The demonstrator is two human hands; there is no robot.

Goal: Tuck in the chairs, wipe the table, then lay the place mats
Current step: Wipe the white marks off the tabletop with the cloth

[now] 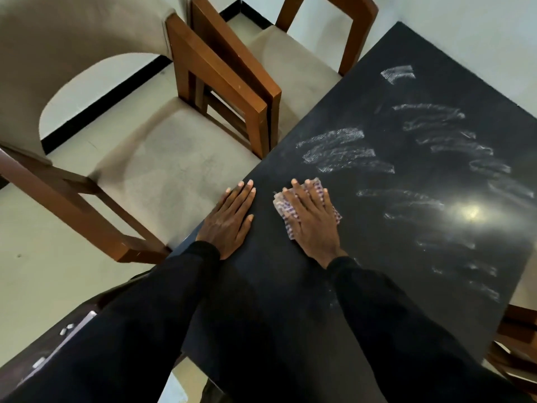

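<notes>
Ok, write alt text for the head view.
A person's right hand presses a checked cloth flat on a black table streaked with white smears, while the left hand rests flat beside it near the edge. Two beige-seated wooden chairs stand along that edge.

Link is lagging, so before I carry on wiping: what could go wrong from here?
1. The small cloth under the right hand may only spread the white smears, which reach far across the table.
2. The left hand rests flat by the table edge; a slip could drop it toward the chair.
</notes>
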